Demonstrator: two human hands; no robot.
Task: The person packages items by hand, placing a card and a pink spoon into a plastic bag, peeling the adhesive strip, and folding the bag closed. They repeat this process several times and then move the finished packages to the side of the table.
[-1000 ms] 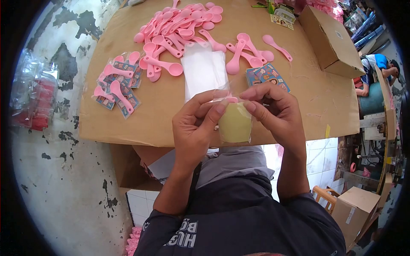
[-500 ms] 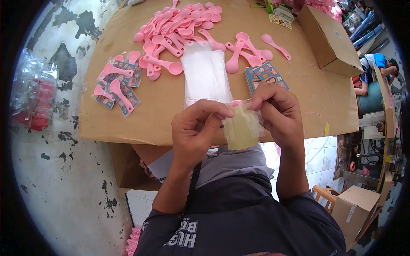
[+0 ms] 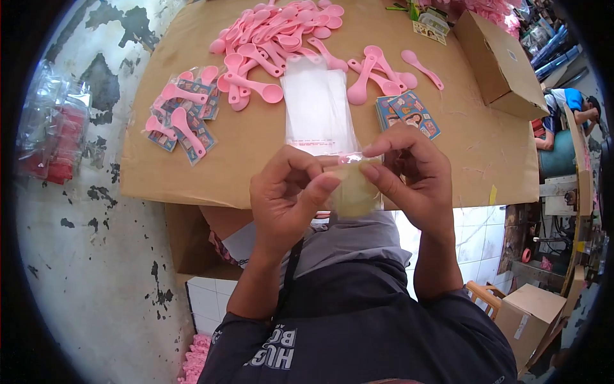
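A small clear plastic bag [image 3: 355, 192] with something yellowish in it hangs between my two hands, in front of my waist. My left hand [image 3: 291, 189] pinches its left edge with thumb and index finger. At its upper right, my right hand [image 3: 409, 169] holds it the same way. Just beyond lies a stack of clear bags [image 3: 318, 109] on the brown table [image 3: 192, 185]. Blue printed cards [image 3: 412, 112] lie beyond my right hand. Filled bags with pink spoons [image 3: 188, 131] rest at the left, and a heap of pink spoons [image 3: 281, 29] at the back.
An open cardboard box [image 3: 499, 64] stands at the table's right. Plastic packets [image 3: 54, 128] hang on the left wall. At the far right a person in a blue and white shirt [image 3: 572, 102] is bent forward. Another cardboard box [image 3: 531, 313] sits low on the right.
My thumbs have moved onto the bag's near face, and the bag has tilted and risen slightly. The table and its contents have shifted a little to the right and up in view.
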